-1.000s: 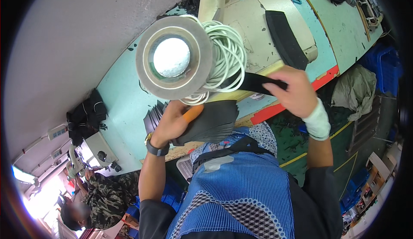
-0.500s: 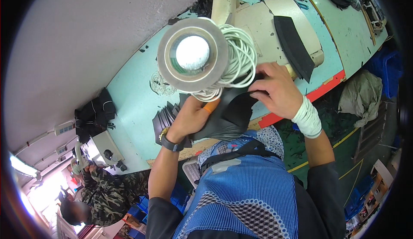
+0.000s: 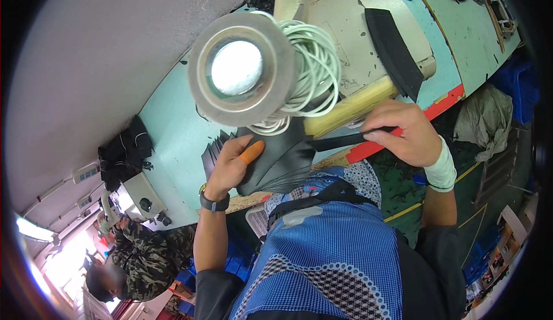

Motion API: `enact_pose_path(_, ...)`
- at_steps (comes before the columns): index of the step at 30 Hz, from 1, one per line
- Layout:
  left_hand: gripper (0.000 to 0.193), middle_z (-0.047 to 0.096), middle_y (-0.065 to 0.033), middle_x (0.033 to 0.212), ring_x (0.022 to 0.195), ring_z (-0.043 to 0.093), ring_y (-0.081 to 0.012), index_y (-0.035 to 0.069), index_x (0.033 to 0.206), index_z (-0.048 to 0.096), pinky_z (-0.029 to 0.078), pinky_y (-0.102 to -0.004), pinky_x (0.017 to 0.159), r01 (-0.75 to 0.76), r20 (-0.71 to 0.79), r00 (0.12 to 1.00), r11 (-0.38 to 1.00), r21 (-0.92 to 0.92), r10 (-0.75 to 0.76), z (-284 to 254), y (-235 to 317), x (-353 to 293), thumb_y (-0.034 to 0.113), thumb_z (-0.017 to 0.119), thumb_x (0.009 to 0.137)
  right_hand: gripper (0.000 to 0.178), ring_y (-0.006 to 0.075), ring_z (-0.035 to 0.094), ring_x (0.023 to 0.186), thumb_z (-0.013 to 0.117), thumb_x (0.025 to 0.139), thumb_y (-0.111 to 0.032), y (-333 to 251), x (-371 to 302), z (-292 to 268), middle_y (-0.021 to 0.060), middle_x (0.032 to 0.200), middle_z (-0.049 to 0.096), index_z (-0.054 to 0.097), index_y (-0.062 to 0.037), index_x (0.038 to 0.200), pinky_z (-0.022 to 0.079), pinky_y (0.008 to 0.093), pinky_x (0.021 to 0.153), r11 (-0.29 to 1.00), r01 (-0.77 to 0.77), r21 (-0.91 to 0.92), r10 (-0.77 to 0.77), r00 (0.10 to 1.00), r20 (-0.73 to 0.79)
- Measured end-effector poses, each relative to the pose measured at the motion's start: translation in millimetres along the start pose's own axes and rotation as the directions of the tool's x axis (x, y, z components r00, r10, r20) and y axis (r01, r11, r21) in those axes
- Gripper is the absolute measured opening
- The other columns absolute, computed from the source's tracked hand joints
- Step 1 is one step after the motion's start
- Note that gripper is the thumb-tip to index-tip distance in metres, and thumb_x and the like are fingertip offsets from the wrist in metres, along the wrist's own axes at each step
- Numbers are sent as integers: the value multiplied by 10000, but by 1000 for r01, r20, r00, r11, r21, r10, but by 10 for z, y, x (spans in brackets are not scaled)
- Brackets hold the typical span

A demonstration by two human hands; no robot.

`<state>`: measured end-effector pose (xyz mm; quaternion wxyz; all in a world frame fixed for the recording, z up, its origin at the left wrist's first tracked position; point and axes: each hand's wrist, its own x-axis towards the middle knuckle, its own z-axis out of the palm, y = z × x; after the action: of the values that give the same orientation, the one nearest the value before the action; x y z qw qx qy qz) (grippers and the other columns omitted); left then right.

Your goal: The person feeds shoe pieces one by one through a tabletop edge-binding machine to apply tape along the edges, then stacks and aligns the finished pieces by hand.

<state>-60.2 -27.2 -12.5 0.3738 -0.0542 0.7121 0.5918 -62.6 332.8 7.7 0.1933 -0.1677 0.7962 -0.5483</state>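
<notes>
My left hand [image 3: 230, 167], with an orange cover on its thumb, is closed on the edge of a stack of thin black sheet pieces [image 3: 279, 162]. The thumb lies on top; its other fingers are mostly hidden beneath. My right hand [image 3: 406, 136], a pale wrap round its wrist, pinches the end of a black strip [image 3: 340, 141]. That strip stretches sideways from the stack, past the front of a cream sewing machine [image 3: 351, 46]. More black pieces [image 3: 213, 150] fan out beside my left hand. A round lamp [image 3: 199, 69] with coiled white cord [image 3: 314, 67] hides the area behind the stack.
A curved black piece [image 3: 391, 52] lies on the machine bed. The light green table [image 3: 167, 147] has a red strip [image 3: 446, 102] along its front edge. A person in camouflage [image 3: 152, 256] works at the left. Blue crates [image 3: 515, 90] and grey cloth [image 3: 487, 124] are at the right.
My right hand has moved right and down, away from the stack, drawing the black strip out straight. My left hand has shifted slightly left, and the lamp appears further left.
</notes>
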Motion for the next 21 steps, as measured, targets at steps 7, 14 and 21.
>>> enact_pose_path(7,322,566,-18,680,661,447,-73,-48,888,623,389,-273,605,-257,36,965,914,315,259,374,212,386,238,534,1008,114,313,585,959,711,781,-90,119,184,282,124,995,631,689,-39,880,437,389,864,885,14,-465,-144,959,-244)
enact_pose_path(14,193,641,-22,746,720,539,-66,-33,924,678,448,-248,646,-1,-27,1000,939,343,11,243,148,74,146,610,947,237,290,651,716,749,770,15,-331,-180,88,133,854,695,703,-2,1002,505,354,633,862,-235,-448,-220,624,-750)
enact_pose_path(21,131,701,-103,827,742,646,-146,-27,909,697,494,-269,677,-147,-5,989,974,169,150,737,-113,-332,98,662,889,195,301,600,866,751,747,-51,363,211,129,119,961,610,687,-24,930,503,397,739,636,-319,-703,-375,669,-642)
